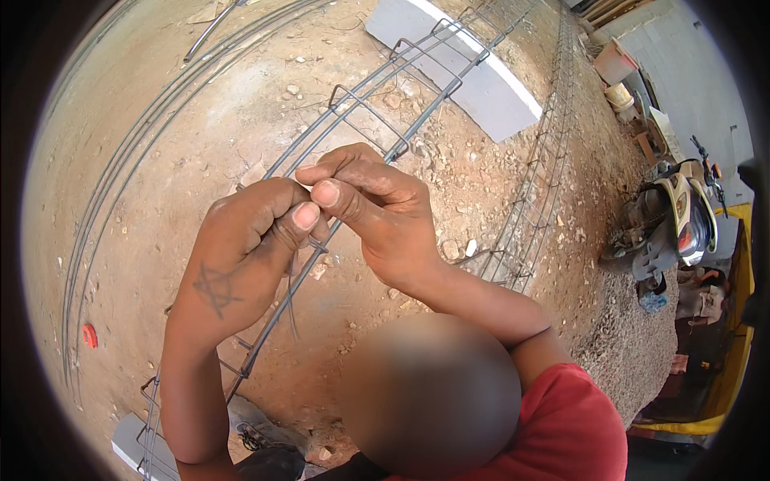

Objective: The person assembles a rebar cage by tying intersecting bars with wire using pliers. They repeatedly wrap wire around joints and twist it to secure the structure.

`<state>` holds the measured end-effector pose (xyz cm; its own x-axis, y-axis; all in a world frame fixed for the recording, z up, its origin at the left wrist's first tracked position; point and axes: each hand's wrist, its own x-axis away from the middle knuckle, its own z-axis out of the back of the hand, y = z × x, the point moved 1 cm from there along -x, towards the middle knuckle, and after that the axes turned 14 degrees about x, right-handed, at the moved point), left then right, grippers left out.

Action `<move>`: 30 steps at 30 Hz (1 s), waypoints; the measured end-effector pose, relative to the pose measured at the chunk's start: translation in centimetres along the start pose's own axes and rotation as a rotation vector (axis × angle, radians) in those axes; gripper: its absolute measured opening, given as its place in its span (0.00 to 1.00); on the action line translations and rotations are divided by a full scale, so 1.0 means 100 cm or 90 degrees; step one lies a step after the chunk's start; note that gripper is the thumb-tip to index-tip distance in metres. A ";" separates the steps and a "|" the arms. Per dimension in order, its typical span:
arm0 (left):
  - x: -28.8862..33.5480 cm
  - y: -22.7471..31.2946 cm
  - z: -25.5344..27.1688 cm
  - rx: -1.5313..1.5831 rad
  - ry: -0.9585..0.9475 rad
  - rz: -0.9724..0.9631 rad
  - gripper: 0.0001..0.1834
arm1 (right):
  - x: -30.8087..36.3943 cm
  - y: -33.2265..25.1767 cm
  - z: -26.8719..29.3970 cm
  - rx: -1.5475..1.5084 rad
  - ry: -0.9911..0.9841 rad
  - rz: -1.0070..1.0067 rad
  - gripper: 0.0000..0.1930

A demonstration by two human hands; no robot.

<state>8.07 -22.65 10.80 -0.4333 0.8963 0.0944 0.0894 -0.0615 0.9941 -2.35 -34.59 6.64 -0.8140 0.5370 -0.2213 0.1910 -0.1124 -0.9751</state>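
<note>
My left hand (241, 248) and my right hand (385, 212) meet near the middle of the head view, thumbs almost touching. Both are closed in a pinch; whatever lies between the fingertips is too small and covered to name. Directly beneath them runs a long steel rebar cage (461, 80), its straight bars joined by bent square stirrups. It slants from the upper right to the lower left, passing partly behind my left forearm. A thin dark wire (292, 313) hangs below my left hand, beside one bar; where its upper end goes is hidden.
Loose steel rods (70, 280) curve along the left. A second rebar cage (529, 200) lies to the right. Beneath the first cage is a pale grey board (497, 104). A small red object (89, 336) rests on the dirt. A motorcycle (682, 216) stands at right near a gravel heap (626, 353).
</note>
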 end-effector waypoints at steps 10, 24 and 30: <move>0.015 0.001 0.000 -0.378 0.312 0.149 0.16 | -0.016 0.051 0.083 -0.301 -0.198 -0.106 0.14; 0.058 -0.080 -0.061 -0.473 0.281 0.211 0.25 | 0.062 0.136 0.074 -0.111 -0.195 -0.506 0.12; 0.033 -0.095 -0.050 -0.302 0.271 0.205 0.25 | 0.072 0.143 0.063 -0.127 -0.182 -0.537 0.15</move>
<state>1.26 -21.28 1.93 -0.7725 0.5577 0.3036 -0.0858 -0.5655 0.8203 -8.94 -37.56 -9.00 -0.8267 0.1451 0.5436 -0.4593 0.3841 -0.8010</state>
